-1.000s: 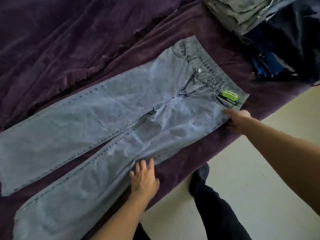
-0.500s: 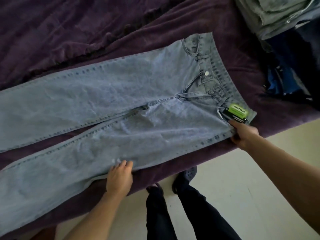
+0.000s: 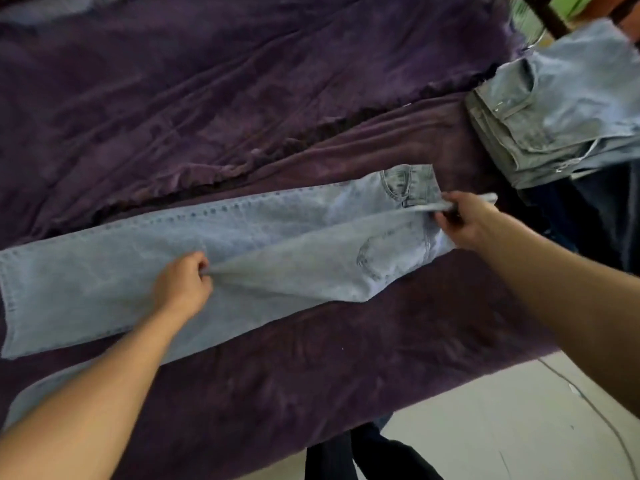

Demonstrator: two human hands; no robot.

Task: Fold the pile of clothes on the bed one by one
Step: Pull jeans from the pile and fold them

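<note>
Purple bedspread (image 3: 311,368) holds jeans (image 3: 277,233) just doubled leg-over-leg, left hand (image 3: 183,285) and right hand (image 3: 465,225) clenched on denim, pile (image 3: 561,109) at two o'clock.

Single head view — close, angled down over bed (image 3: 311,368).

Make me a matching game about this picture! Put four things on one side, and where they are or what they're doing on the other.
Things:
1. left hand
2. right hand
3. folded stack
4. blanket

Matches:
A. purple, spread under everything
B. grips the waistband end of the light blue jeans
C. pinches fabric midway along a leg of the jeans
D. lies at the top right of the view

Pairs: 1-C, 2-B, 3-D, 4-A
</note>
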